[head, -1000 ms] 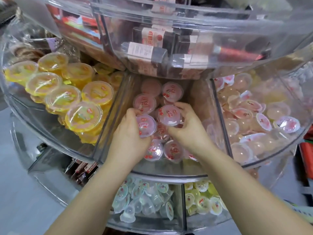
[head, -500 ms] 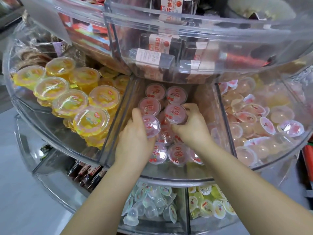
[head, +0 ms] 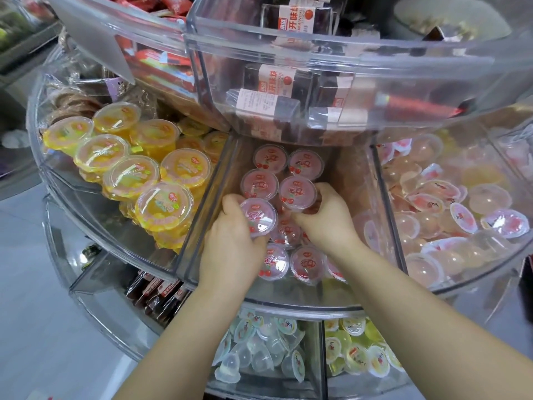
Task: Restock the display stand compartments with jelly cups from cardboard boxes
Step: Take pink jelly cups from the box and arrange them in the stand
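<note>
Two hands work inside the middle compartment (head: pixel 202 226) of the display stand (head: pixel 317 306): the left hand (head: pixel 230 243) grips one pink jelly cup (head: pixel 258 216), the right hand (head: pixel 328 217) curls round another (head: pixel 297 193). Risk: both cups sit atop a loose second layer (no dividers), so an uneven set-down could topple them forward. Count: about nine pink cups show; some are hidden. About six orange cups (head: pixel 164 204) top the left compartment's pile.

Clear glossy plastic stand (head: pixel 288 293), film-lidded cups (head: pixel 297 193)
</note>
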Action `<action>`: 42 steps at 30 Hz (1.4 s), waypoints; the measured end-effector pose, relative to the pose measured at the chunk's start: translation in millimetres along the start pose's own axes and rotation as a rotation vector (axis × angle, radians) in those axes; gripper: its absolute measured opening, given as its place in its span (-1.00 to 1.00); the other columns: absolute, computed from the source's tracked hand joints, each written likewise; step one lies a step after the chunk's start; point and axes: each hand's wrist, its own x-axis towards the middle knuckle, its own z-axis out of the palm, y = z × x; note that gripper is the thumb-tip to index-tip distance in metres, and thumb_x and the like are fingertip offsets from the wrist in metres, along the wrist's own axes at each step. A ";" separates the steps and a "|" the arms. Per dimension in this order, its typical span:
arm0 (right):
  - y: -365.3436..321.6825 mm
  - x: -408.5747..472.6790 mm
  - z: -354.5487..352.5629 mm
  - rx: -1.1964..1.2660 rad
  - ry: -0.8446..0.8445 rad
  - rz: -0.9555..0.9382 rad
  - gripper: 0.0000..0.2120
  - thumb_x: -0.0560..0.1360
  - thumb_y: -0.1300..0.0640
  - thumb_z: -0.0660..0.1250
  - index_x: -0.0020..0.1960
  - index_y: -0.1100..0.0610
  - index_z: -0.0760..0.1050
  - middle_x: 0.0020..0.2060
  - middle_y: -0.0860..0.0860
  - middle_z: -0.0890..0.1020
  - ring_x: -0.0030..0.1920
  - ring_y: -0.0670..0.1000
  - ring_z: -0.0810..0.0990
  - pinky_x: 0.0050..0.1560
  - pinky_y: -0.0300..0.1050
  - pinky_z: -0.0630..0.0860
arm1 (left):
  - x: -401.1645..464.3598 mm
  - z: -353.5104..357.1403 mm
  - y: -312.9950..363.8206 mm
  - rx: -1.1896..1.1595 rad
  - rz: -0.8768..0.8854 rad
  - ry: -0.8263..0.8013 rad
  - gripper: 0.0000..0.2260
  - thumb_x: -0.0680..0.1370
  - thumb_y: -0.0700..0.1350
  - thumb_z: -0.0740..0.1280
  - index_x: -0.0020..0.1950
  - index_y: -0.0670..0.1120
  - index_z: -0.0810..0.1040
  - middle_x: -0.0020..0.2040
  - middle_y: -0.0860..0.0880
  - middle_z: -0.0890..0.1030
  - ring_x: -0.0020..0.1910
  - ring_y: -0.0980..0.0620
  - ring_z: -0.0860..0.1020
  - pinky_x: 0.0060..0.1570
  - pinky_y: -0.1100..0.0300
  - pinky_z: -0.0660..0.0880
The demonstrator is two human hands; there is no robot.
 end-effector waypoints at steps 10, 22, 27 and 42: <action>-2.7 -3.9 -7.1 -0.033 -0.089 0.048 -0.52 0.29 0.14 0.53 0.13 0.07 0.39 0.06 0.00 0.55 0.04 -0.03 0.53 -0.01 -0.24 0.49 | -2.7 -2.3 5.8 0.236 -0.046 -0.080 -0.39 0.48 0.00 0.37 0.40 -0.12 0.14 0.06 -0.20 0.60 0.02 -0.26 0.57 -0.16 0.02 0.46; -23.4 -35.8 -1.4 -0.141 -0.491 0.067 -0.68 0.48 0.13 0.36 0.21 0.12 0.47 -0.06 0.00 0.63 -0.01 -0.01 0.61 0.10 -0.05 0.54 | -22.7 -22.0 0.3 -0.041 -0.153 -0.202 -0.45 0.46 -0.08 0.39 0.38 -0.13 0.25 0.26 -0.03 0.53 0.20 -0.07 0.53 0.16 -0.03 0.46; -31.2 -32.9 10.4 -0.158 -0.439 0.003 -0.81 0.52 0.12 0.27 0.09 0.11 0.55 -0.08 0.02 0.68 -0.03 0.01 0.63 0.09 0.04 0.54 | -18.3 -24.2 -3.3 -0.116 -0.181 -0.201 -0.53 0.46 -0.14 0.40 0.32 -0.09 0.33 0.21 -0.01 0.57 0.20 -0.08 0.53 0.16 -0.06 0.47; -48.7 -90.1 -25.6 0.154 -0.438 -0.160 -0.86 0.46 0.24 0.36 -0.07 0.01 0.56 -0.28 -0.06 0.62 -0.25 -0.13 0.54 -0.23 -0.40 0.46 | -101.2 -81.2 -8.5 -0.125 -0.072 0.173 -0.77 0.44 0.00 0.30 0.08 0.20 0.48 -0.07 0.26 0.58 -0.03 0.29 0.53 -0.03 0.46 0.41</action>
